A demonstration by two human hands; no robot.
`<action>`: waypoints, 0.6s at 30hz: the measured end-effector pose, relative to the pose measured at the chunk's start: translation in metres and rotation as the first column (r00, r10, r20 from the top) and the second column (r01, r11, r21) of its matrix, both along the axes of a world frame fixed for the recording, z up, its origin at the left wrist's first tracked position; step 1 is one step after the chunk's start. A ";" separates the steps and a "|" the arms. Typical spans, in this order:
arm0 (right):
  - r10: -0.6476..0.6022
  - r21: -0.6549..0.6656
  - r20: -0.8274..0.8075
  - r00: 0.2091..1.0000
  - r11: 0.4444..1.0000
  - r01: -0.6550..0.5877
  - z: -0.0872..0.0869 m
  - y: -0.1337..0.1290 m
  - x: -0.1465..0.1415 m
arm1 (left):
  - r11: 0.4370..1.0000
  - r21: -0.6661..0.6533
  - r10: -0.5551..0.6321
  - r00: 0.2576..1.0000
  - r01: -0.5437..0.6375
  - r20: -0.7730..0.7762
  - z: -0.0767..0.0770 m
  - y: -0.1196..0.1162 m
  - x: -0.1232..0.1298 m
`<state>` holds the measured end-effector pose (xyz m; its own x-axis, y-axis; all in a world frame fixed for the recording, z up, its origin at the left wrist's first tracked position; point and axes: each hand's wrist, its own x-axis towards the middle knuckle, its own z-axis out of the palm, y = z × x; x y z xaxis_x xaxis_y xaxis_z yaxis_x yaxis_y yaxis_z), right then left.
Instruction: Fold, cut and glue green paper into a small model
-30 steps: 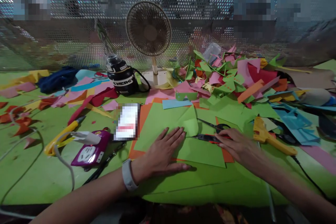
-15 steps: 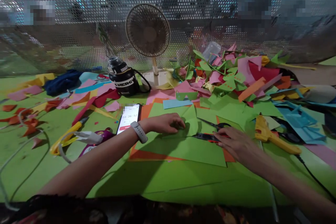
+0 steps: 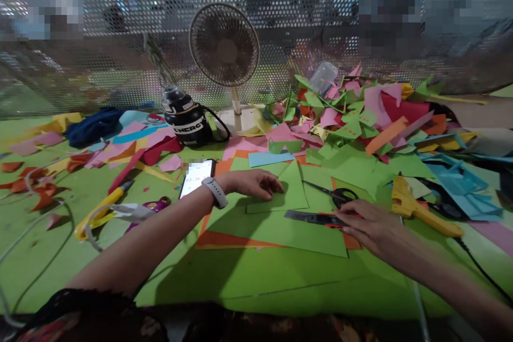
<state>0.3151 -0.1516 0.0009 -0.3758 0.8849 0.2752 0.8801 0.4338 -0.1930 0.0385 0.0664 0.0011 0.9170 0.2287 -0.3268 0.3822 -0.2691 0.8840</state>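
My left hand [image 3: 258, 184], with a pale watch on its wrist, rests with curled fingers on a small green paper piece [image 3: 290, 197]. Whether its fingers pinch the paper is hard to tell. Below that piece lies a larger green sheet [image 3: 256, 230] over orange sheets [image 3: 218, 240]. A black and red cutter [image 3: 308, 217] lies low over the green sheet, its handle end under the fingers of my right hand [image 3: 356, 220], which are closed on it. Black scissors [image 3: 340, 195] lie just beyond my right hand, blades toward the small piece.
A phone [image 3: 196, 175] lies beside my left wrist. Behind stand a black bottle [image 3: 186, 120] and a fan [image 3: 225, 48]. Paper scraps [image 3: 344, 117] pile at the back right. A yellow glue gun [image 3: 425, 214] lies right, a yellow cutter [image 3: 98, 208] left.
The cutter and my right hand have moved slightly right and toward me, away from the small green piece. That piece now lies flatter under my left hand.
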 end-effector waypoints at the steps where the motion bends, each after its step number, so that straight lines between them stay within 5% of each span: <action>1: -0.005 -0.012 -0.007 1.000 1.000 0.005 0.001 -0.003 0.004 | 1.000 -0.004 0.010 1.000 -0.010 0.004 0.000 -0.001 0.000; 9: -0.209 0.056 0.030 0.977 0.977 0.207 0.011 0.003 0.018 | 0.972 0.215 0.107 0.993 -0.094 -0.050 -0.001 -0.017 0.010; 18: -0.268 0.095 0.188 0.945 0.963 0.254 -0.004 0.026 0.009 | 0.974 0.194 0.124 0.992 -0.115 -0.035 -0.005 -0.016 0.009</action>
